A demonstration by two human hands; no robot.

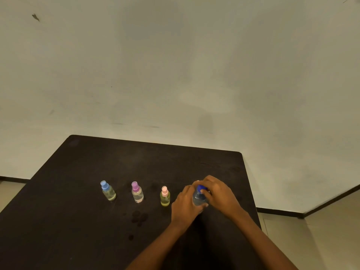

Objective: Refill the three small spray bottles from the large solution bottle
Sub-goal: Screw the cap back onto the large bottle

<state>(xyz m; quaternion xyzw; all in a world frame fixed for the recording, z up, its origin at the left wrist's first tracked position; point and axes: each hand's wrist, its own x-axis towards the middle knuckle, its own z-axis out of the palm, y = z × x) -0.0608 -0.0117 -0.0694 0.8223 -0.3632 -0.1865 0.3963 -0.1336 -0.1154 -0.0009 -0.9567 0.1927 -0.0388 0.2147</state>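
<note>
Head view: we find the large solution bottle upright on the table, right of three capped spray bottles; left hand grasps its body, right hand clasps its blue cap; we judge uncapping in hand; the sprayers' tops come off next.

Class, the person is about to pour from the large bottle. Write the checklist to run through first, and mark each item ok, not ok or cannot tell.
1. Large bottle steadied: left hand holds its body. Ok.
2. Dark blue cap removed: still on, right hand pinches it. Not ok.
3. Spray tops off: blue-topped bottle, purple-topped bottle and pink-topped bottle are all capped. Not ok.
4. Small bottles upright and apart. Ok.
5. Table dry: dark spots near the front. Cannot tell.
6. Solution level: hidden by the hands. Cannot tell.
</note>
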